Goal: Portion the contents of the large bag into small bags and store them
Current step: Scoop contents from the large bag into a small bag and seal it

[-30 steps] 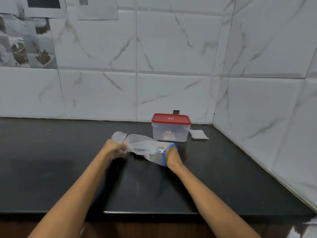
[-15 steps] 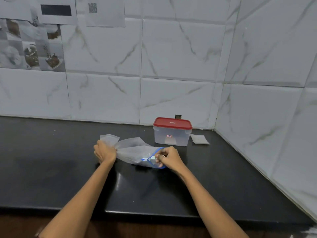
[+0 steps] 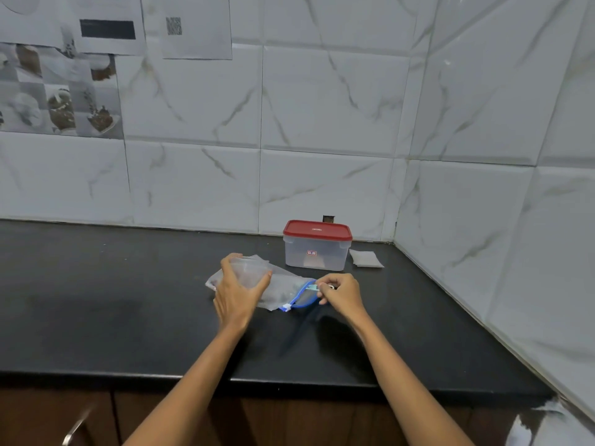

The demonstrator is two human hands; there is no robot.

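Left hand (image 3: 237,291) now atop large bag (image 3: 280,289), right hand (image 3: 341,292) pinching its zipper.

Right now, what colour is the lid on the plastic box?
Red. The lid shows clearly in the head view, on the clear box by the wall.

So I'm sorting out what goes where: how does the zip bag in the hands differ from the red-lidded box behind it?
The zip bag is soft and lies flat on the counter; the red-lidded box is rigid and stands upright. The bag has a blue zip edge, the box a red lid. The left hand and right hand hold the bag; nothing touches the box. Both are see-through plastic.
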